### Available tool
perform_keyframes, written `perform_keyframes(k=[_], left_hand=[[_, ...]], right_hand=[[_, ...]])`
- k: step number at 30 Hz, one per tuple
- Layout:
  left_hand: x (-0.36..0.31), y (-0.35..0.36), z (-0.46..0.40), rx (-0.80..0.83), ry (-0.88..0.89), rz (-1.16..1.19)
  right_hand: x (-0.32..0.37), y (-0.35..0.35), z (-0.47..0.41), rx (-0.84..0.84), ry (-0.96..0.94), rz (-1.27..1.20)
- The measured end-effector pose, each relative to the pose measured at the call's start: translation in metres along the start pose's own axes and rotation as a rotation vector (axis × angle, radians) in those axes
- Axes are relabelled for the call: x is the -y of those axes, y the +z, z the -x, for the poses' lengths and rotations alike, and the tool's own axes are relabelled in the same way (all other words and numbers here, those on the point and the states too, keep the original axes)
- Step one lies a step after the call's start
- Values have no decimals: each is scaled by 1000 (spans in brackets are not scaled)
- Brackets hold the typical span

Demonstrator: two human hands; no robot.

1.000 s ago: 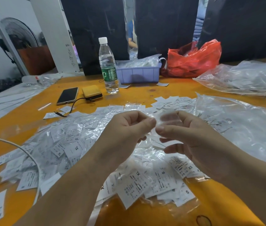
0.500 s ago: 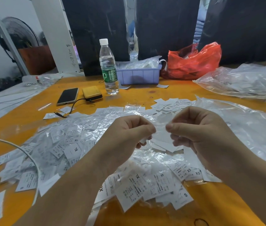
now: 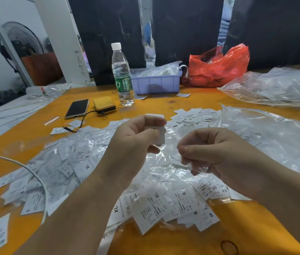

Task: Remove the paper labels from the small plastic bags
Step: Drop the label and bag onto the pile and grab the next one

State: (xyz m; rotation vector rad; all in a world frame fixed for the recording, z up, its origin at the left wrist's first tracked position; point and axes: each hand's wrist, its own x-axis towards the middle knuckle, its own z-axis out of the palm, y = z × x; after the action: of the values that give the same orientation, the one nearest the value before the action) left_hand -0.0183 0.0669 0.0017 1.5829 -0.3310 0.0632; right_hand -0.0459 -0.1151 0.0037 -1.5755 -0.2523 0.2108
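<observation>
My left hand [image 3: 136, 138] pinches a small white paper label [image 3: 157, 134] between thumb and curled fingers, label upright, mostly blurred. My right hand [image 3: 217, 153] is curled too, gripping a small clear crumpled plastic bag [image 3: 196, 167] just at 4 o'clock of the label. The two look apart, so the label seems out of its bag; the film is hard to read, can't be sure.

To do this step well, I judge: keep the pinch on the label's edge, not its face, so it doesn't crease. Pull straight away from the bag mouth. Hold the bag by its closed end so the film doesn't stretch or tear.

Next I'd sort them. Loose white labels [image 3: 191, 115] lie at 12 o'clock on the orange bench [image 3: 256, 227]; the label likely goes there. A big clear plastic sheet bag [image 3: 267, 137] sits at 3 o'clock, maybe for empties, a guess.

Mixed heap of bagged size labels [image 3: 164, 205] is spread below my hands from 6 to 9 o'clock, many left.
</observation>
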Motion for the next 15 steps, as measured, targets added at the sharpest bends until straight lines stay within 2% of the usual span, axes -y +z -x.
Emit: perform_keyframes(k=[5, 12, 15], left_hand=[[2, 3, 0, -89, 49, 116], [2, 6, 0, -56, -5, 241], [2, 6, 0, -41, -14, 201]], right_hand=[[-4, 1, -1, 13, -6, -39], [-5, 5, 0, 16, -11, 7], [-5, 5, 0, 4, -4, 50]])
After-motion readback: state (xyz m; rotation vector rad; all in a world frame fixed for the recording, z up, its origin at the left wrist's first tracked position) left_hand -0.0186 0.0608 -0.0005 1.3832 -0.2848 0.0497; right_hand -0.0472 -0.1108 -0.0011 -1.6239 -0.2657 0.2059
